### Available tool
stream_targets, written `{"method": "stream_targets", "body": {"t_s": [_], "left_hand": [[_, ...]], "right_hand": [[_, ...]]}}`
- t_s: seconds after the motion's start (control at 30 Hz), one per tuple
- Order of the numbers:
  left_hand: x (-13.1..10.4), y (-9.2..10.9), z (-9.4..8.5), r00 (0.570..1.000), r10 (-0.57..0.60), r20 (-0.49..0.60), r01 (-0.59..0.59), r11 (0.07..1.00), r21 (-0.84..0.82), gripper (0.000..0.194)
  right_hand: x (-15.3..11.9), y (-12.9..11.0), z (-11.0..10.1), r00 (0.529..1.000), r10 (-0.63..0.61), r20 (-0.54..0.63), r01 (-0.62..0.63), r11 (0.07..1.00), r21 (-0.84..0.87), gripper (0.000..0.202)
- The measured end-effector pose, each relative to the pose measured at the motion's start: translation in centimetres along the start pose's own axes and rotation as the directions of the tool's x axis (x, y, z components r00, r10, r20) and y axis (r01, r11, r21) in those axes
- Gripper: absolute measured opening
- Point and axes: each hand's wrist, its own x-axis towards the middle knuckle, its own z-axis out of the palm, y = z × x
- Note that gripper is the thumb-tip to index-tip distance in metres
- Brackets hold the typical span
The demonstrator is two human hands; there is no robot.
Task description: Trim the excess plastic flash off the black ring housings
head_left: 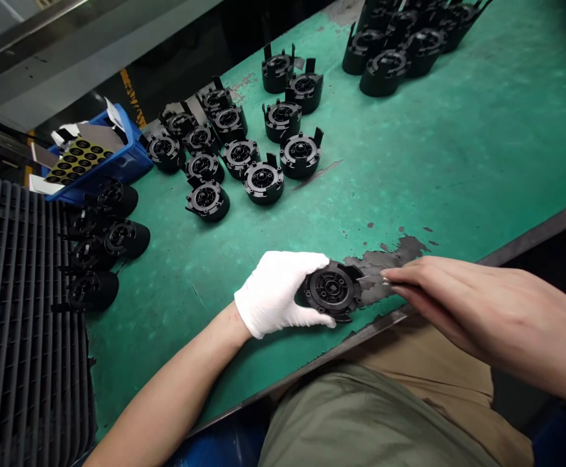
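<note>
A round black plastic housing [332, 290] sits near the table's front edge, its ringed face turned up. Wearing a white glove, my left hand [283, 292] wraps thumb and fingers around its left side. From the right, my bare right hand [462, 305] pinches a thin, pointed metal blade [373, 279]. The blade's tip reaches the right rim of the housing, beside an upright tab; whether it touches, I cannot tell. Most of the blade's handle end is hidden in my fingers.
Several similar black housings [263, 181] stand on the green table [458, 162]; another cluster [388, 71] is at the back right and more [127, 239] lie at the left. A blue bin [134, 146] holds a sticker sheet [78, 159]. Black ribbed racks [20, 311] border the left side.
</note>
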Motion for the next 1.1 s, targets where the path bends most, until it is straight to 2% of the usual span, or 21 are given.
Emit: {"method": "stream_targets", "body": {"t_s": [0.07,0.13,0.2,0.27,0.3,0.37,0.43,0.5,0.57,0.67,0.73,0.83,0.9,1.03,1.1], "left_hand": [[-0.3,-0.1,0.1,1.0,0.005,-0.01,-0.005,1.0,0.011,0.1],[-0.7,0.2,0.4,0.999,-0.043,-0.02,0.044,0.997,0.064,0.115],[-1.0,0.8,1.0,0.99,-0.137,-0.045,0.142,0.979,0.146,0.135],[-0.9,1.8,1.5,0.966,-0.25,-0.06,0.257,0.943,0.213,0.147],[-0.7,2.3,1.6,0.954,-0.294,-0.057,0.299,0.926,0.232,0.146],[-0.1,3.2,1.4,0.934,-0.357,-0.021,0.351,0.904,0.245,0.131],[0.2,3.9,0.7,0.923,-0.384,0.022,0.369,0.899,0.235,0.115],[-0.3,4.5,-0.1,0.918,-0.395,0.023,0.382,0.899,0.214,0.111],[-1.7,5.2,-0.3,0.917,-0.398,-0.033,0.396,0.897,0.195,0.112],[-4.4,6.6,1.3,0.894,-0.419,-0.157,0.443,0.879,0.177,0.108],[-5.5,7.7,3.0,0.849,-0.478,-0.226,0.514,0.846,0.144,0.112],[-5.8,8.8,5.3,0.722,-0.61,-0.325,0.659,0.75,0.057,0.134],[-5.5,9.2,6.0,0.649,-0.659,-0.38,0.718,0.696,0.018,0.14],[-5.4,9.4,6.1,0.577,-0.688,-0.44,0.766,0.642,0.0,0.123],[-6.0,9.4,5.6,0.585,-0.677,-0.447,0.75,0.661,-0.018,0.119]], "right_hand": [[0.4,-0.2,0.0,0.999,-0.031,-0.022,0.032,0.999,0.04,0.021],[1.0,-0.5,0.8,0.997,0.016,-0.079,-0.007,0.993,0.118,0.029],[1.5,-0.8,2.3,0.991,0.074,-0.11,-0.046,0.971,0.236,0.033],[1.8,-1.3,4.1,0.986,0.119,-0.113,-0.076,0.94,0.333,0.029],[1.8,-1.7,4.9,0.983,0.146,-0.111,-0.096,0.927,0.364,0.027],[1.3,-2.5,6.1,0.966,0.224,-0.126,-0.159,0.905,0.394,0.03],[0.5,-3.4,7.0,0.942,0.306,-0.135,-0.227,0.882,0.412,0.035],[-0.5,-4.1,7.7,0.928,0.348,-0.134,-0.263,0.865,0.427,0.037],[-1.4,-4.6,8.3,0.925,0.359,-0.127,-0.272,0.856,0.439,0.042],[-2.2,-5.0,9.4,0.929,0.364,-0.072,-0.283,0.82,0.498,0.052],[-2.5,-5.4,9.9,0.944,0.329,-0.012,-0.27,0.796,0.542,0.05],[-2.6,-5.6,10.1,0.982,0.191,0.004,-0.159,0.807,0.569,0.038],[-2.7,-5.4,9.9,0.994,0.1,-0.033,-0.065,0.827,0.559,0.034],[-2.8,-3.6,9.2,0.995,0.004,-0.099,0.047,0.858,0.511,0.035],[-2.7,-2.4,9.0,0.992,-0.021,-0.128,0.082,0.868,0.49,0.037]]}}
